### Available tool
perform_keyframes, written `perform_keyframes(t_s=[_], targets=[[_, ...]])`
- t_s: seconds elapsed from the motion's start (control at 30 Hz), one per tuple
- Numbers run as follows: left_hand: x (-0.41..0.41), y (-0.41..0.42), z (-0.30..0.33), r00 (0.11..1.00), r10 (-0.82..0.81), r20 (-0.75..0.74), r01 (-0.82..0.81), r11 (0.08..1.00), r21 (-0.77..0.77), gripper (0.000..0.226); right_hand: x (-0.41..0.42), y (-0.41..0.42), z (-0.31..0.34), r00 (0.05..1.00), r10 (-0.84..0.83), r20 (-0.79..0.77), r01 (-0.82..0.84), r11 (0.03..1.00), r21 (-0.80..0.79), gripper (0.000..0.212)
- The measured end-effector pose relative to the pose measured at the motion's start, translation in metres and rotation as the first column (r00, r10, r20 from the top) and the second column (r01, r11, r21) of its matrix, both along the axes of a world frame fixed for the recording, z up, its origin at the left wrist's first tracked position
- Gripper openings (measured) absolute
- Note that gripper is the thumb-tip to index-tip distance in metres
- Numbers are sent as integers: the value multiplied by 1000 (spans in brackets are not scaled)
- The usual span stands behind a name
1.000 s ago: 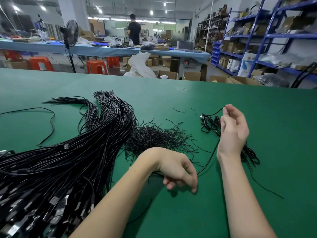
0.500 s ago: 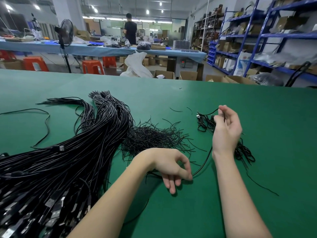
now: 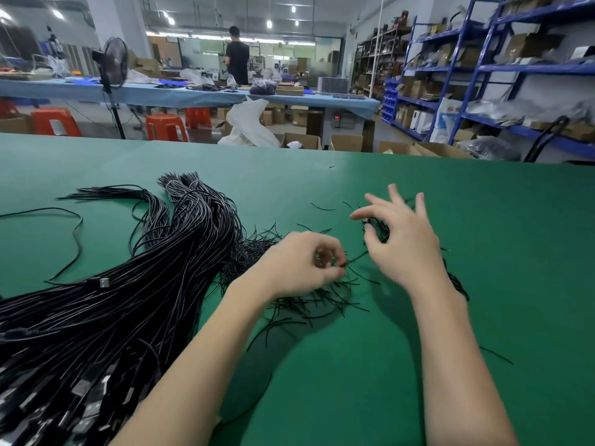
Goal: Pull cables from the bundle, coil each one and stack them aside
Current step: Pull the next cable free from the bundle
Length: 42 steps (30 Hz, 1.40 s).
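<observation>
A thick bundle of black cables [image 3: 135, 284] sprawls across the left of the green table [image 3: 483, 252], its plugs at the near left corner. My left hand [image 3: 302, 265] hovers over a heap of short black ties [image 3: 322, 297] and pinches a thin black strand between fingertips. My right hand [image 3: 402, 239] is above the pile of coiled cables [image 3: 376, 230], fingers spread and thumb near the coils, holding nothing that I can make out. Most of that pile is hidden behind my right hand and wrist.
A single loose cable [image 3: 74, 233] loops on the table's far left. Bare green surface lies to the right and toward the near edge. Beyond the table are cardboard boxes [image 3: 302, 141], orange stools, a fan, blue shelving and a person standing at a far bench.
My left hand has moved forward from the near table onto the tie heap and pinched a strand. My right hand has opened its fingers and dropped toward the coiled pile.
</observation>
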<state>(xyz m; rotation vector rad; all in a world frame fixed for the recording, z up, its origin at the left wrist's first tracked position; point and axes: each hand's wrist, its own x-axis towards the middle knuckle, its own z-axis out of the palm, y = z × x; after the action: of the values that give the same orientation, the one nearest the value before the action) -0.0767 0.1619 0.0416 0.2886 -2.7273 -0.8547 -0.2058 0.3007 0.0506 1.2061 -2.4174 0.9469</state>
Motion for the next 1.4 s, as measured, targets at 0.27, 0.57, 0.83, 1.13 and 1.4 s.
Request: perform_keyframes(t_s=[0.27,0.57,0.83,1.13,1.4], targets=[[8,-5,14,913,184,-365,-255,954,-158,10,17,4,15,888,281,365,-261,960,-103,8],[20,-25,23,956,-128,264,-94,719,689,74,11,-11,5,885,265,382,-68,886,-459,12],[-2,-13,13,969,190,-159,102,278,955,51,5,-1,-3,546,575,609,-515,804,-298,7],[-8,-7,6,944,202,-259,212,224,951,43,21,-17,-17,429,561,708,-599,763,-243,5],[-10,-6,0,953,70,-296,253,360,898,71,15,-18,-22,501,514,697,-547,812,-205,17]])
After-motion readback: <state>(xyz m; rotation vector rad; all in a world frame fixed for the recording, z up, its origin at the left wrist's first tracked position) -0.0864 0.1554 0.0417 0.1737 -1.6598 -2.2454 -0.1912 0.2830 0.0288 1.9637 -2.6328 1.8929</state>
